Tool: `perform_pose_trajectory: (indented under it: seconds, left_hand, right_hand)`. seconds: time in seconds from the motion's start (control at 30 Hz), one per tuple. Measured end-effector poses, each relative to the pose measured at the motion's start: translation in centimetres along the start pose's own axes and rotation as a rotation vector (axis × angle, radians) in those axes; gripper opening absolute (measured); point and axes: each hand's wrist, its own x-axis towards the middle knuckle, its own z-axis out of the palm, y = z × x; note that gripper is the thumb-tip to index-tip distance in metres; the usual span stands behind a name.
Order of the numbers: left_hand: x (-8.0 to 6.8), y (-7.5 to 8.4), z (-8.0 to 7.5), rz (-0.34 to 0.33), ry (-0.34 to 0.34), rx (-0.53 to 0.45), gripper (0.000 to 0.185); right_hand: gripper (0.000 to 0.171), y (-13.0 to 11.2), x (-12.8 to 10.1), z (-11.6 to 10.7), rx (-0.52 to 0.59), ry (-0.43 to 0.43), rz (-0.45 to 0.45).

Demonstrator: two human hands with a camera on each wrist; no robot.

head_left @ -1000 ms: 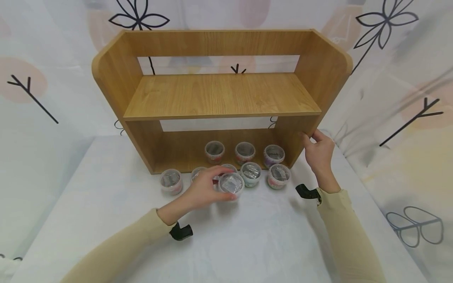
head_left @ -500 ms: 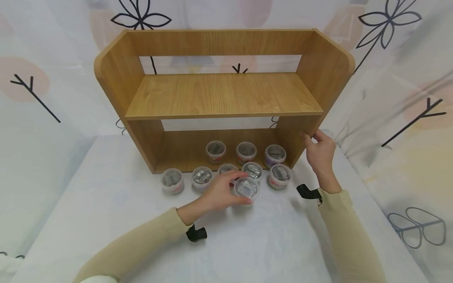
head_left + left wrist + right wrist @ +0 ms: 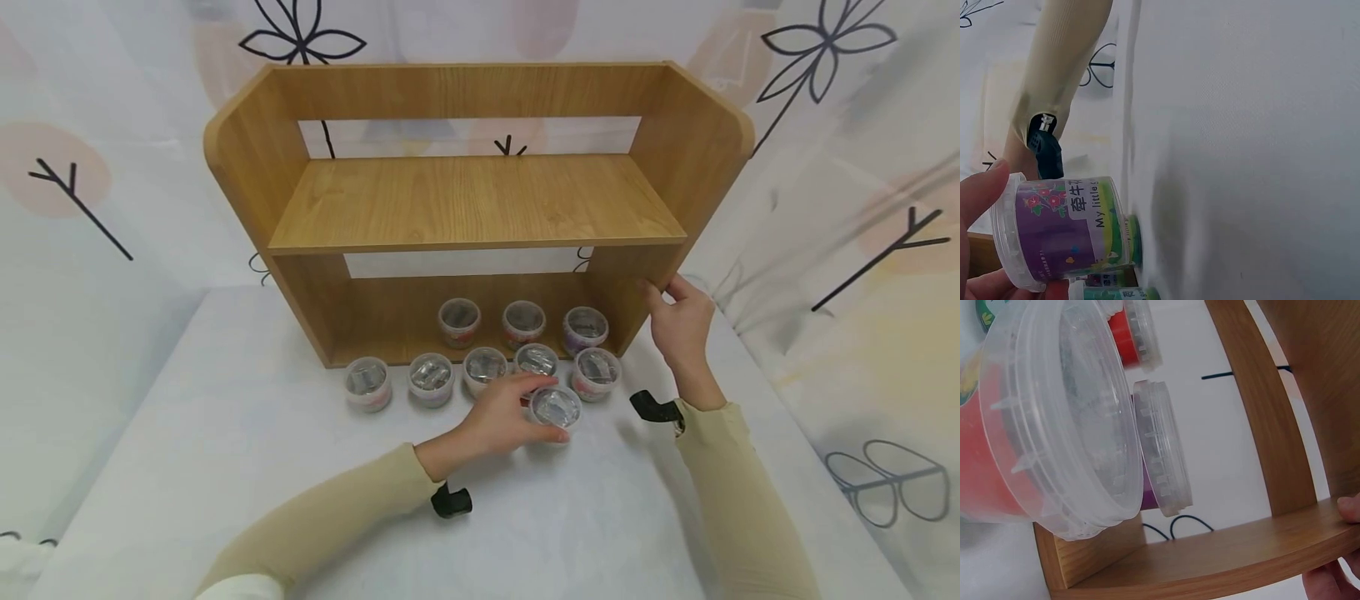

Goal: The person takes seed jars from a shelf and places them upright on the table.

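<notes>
My left hand (image 3: pixel 504 417) pinches a small clear-lidded plastic tub (image 3: pixel 555 407) by its rim, in front of the row of tubs. In the left wrist view, the held tub (image 3: pixel 1063 231) shows a purple label with flowers and the words "My little". Whether its base touches the table I cannot tell. At the right, my right hand (image 3: pixel 682 327) grips the front edge of the side panel of a wooden shelf (image 3: pixel 480 204). Close to that hand's camera is a red-labelled tub (image 3: pixel 1054 425), with a purple tub (image 3: pixel 1163 450) behind it.
Three lidded tubs stand on the lower shelf board, including a middle one (image 3: pixel 523 323). Several more line the white table (image 3: pixel 247 433) along the shelf's front, from a left one (image 3: pixel 367 383) to a right one (image 3: pixel 596 375). A patterned white cloth (image 3: pixel 847 275) hangs around the table.
My left hand has carried the tub to the right along the row, uncovering the tubs behind its earlier place. My right hand keeps its grip on the shelf's side.
</notes>
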Motion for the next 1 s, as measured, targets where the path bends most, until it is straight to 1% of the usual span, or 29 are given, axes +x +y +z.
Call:
perform_pose_trajectory:
  seconds: [0.13,0.27,0.37,0.5,0.6,0.77,0.87,1.0]
  left_hand:
    - [0.3,0.0,0.5,0.009,0.002,0.002,0.074]
    - [0.6,0.0,1.1,0.021,0.008,0.006,0.075]
    - [0.8,0.0,1.6,0.038,0.017,0.037,0.076]
    - [1.0,0.0,2.4,0.072,0.014,0.106,0.077]
    - [1.2,0.1,2.8,0.075,0.022,0.13,0.078]
    - [1.4,-0.1,3.2,0.053,0.045,0.123,0.077]
    - [1.5,-0.2,3.3,0.06,0.043,0.143,0.078]
    - [1.6,-0.2,3.3,0.075,0.038,0.163,0.079]
  right_hand:
    - [0.031,0.2,0.0,0.1,-0.007,0.012,-0.013]
    - [0.032,0.1,0.0,0.1,-0.004,0.005,-0.013]
    - [0.033,0.0,0.0,0.1,-0.005,-0.002,-0.004]
    - [0.032,0.0,0.0,0.1,0.002,0.004,-0.001]
    - [0.031,0.0,0.1,0.2,0.006,0.011,-0.01]
    - [0.031,0.0,0.1,0.2,0.005,0.009,0.001]
    - [0.032,0.0,0.0,0.1,0.009,0.008,0.015]
    - [0.033,-0.1,0.0,0.1,0.02,0.009,0.01]
